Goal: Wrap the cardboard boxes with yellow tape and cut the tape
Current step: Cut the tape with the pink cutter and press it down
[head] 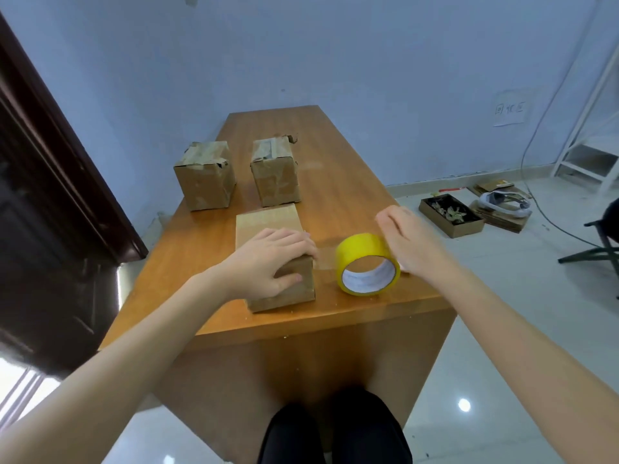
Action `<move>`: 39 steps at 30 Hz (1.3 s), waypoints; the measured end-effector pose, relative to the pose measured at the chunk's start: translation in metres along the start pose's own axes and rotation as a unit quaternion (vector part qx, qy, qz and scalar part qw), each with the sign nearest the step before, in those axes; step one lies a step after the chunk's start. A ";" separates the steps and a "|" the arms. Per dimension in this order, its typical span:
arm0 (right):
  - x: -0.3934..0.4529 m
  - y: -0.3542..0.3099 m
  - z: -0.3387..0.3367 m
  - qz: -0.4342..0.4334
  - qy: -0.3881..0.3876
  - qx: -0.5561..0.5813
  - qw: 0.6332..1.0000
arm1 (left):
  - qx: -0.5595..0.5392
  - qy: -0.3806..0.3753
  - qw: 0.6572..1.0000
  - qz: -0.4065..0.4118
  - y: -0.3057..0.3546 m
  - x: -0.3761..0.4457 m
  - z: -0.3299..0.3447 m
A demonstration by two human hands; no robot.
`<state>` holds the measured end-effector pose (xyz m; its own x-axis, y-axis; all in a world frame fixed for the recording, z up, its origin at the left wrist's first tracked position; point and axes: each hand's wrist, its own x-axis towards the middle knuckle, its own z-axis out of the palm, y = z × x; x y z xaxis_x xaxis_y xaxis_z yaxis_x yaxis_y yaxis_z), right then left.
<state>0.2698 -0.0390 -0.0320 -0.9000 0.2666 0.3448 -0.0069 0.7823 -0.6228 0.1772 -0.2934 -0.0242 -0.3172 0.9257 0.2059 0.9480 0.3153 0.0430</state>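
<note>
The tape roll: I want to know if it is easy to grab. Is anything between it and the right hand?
Nothing visible is. The right hand hovers open just beside and behind the tape roll, on the table.

- On the wall to my right, a white paper sheet (509, 108) carries three handwritten characters in a row; they look like "回收区", though the middle one is faint and I cannot be sure of it.
- The white inner core of my yellow tape roll (367, 265) shows faint grey printing (too blurred to read).
- The cardboard boxes (205, 175) on my table show no lettering I can make out, only torn tape patches.
</note>
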 end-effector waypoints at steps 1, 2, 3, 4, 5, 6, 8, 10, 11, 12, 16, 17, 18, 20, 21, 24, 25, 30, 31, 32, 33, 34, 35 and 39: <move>0.002 0.009 -0.002 0.029 0.013 -0.012 0.999 | 0.000 0.003 1.000 -0.001 0.000 -0.001 0.000; 0.004 0.017 -0.005 0.056 0.016 -0.037 0.998 | -0.003 0.004 1.000 -0.002 0.000 -0.002 0.001; 0.006 0.026 -0.006 0.081 0.011 -0.068 0.994 | -0.007 0.004 1.000 -0.004 0.000 -0.001 0.000; 0.006 0.033 -0.007 0.101 0.000 -0.095 0.990 | -0.010 0.003 1.000 -0.005 0.000 0.000 0.000; 0.005 0.040 -0.007 0.116 -0.014 -0.113 0.987 | -0.009 0.000 1.000 -0.005 0.001 0.002 0.000; 0.004 0.046 -0.006 0.128 -0.030 -0.123 0.984 | -0.007 -0.002 1.000 -0.005 0.001 0.003 -0.001; 0.001 0.055 -0.003 0.145 -0.056 -0.146 0.977 | -0.002 -0.001 1.000 -0.007 0.001 0.004 0.000; -0.003 0.059 0.000 0.151 -0.081 -0.184 0.968 | 0.000 0.002 1.000 -0.010 0.003 0.003 0.000; -0.004 0.060 0.001 0.150 -0.084 -0.204 0.964 | 0.003 0.001 1.000 -0.012 0.003 0.002 0.000; -0.005 0.060 0.003 0.150 -0.082 -0.218 0.961 | 0.008 -0.001 1.000 -0.014 0.003 0.000 0.000; -0.005 0.055 0.009 0.177 -0.080 -0.212 0.958 | 0.029 -0.004 1.000 -0.010 0.003 -0.002 0.001; -0.004 0.055 0.010 0.182 -0.083 -0.198 0.959 | 0.035 -0.003 0.999 -0.007 0.003 -0.001 0.001; -0.003 0.054 0.010 0.189 -0.086 -0.180 0.962 | 0.043 -0.001 0.999 -0.005 0.004 0.001 0.001; -0.003 0.055 0.010 0.191 -0.087 -0.137 0.968 | 0.056 0.003 0.998 0.000 0.005 0.002 0.001; -0.001 0.058 0.011 0.185 -0.083 -0.117 0.972 | 0.059 0.005 0.998 0.001 0.005 0.002 0.001; -0.001 0.057 0.011 0.178 -0.053 -0.031 0.982 | 0.040 0.011 0.999 -0.003 0.004 -0.001 0.002; -0.001 0.054 0.011 0.172 -0.034 0.000 0.985 | 0.022 0.009 1.000 -0.009 0.003 -0.002 0.001; -0.005 0.007 -0.010 0.148 0.022 0.149 0.978 | -0.093 0.057 0.990 -0.090 0.004 -0.003 -0.001; -0.006 -0.004 -0.016 0.123 0.012 0.144 0.982 | -0.081 0.074 0.989 -0.096 0.006 -0.003 -0.001; -0.007 -0.013 -0.020 0.096 0.000 0.138 0.986 | -0.066 0.086 0.990 -0.094 0.007 -0.002 0.000; -0.009 -0.023 -0.024 0.078 -0.018 0.140 0.987 | -0.055 0.093 0.990 -0.089 0.007 -0.002 0.001; -0.010 -0.030 -0.026 0.070 -0.039 0.144 0.986 | -0.052 0.100 0.990 -0.084 0.008 -0.002 0.002; -0.013 -0.039 -0.027 0.063 -0.053 0.148 0.986 | -0.050 0.109 0.990 -0.078 0.007 -0.002 0.003; -0.018 -0.058 -0.017 0.029 -0.084 0.151 0.985 | 0.010 0.143 0.988 -0.054 0.009 -0.003 0.002</move>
<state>0.2939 -0.0793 0.0100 -0.9621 0.1883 0.1973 -0.0600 0.5596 -0.8266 0.1861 -0.2927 -0.0262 -0.3947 0.7903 0.4686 0.9071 0.4163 0.0620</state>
